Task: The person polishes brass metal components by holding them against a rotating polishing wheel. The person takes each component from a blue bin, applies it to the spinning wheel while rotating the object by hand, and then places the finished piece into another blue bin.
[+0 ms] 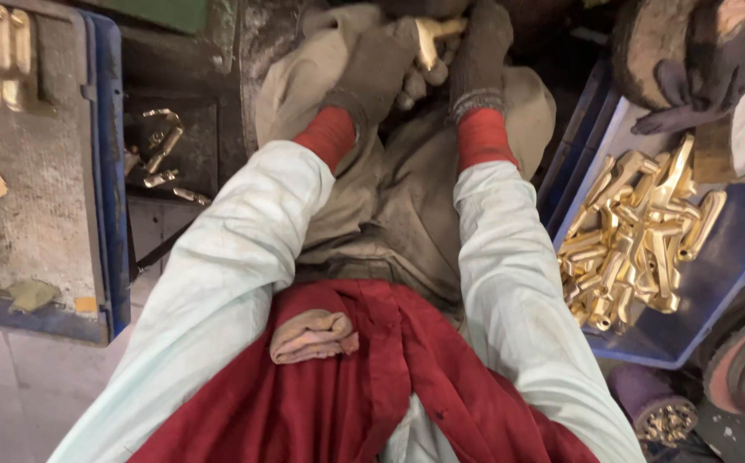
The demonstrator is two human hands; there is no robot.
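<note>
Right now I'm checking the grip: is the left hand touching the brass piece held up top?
Touching. The head view shows the gloved left hand with its fingers wrapped against the brass piece, the right hand beside it.

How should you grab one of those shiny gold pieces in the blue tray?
Probably by its long straight stem, coming from above. The brass pieces lie heaped in the blue tray with stems sticking up and out, so a top one lifts free. The gloved hands grip one piece between them.
</note>
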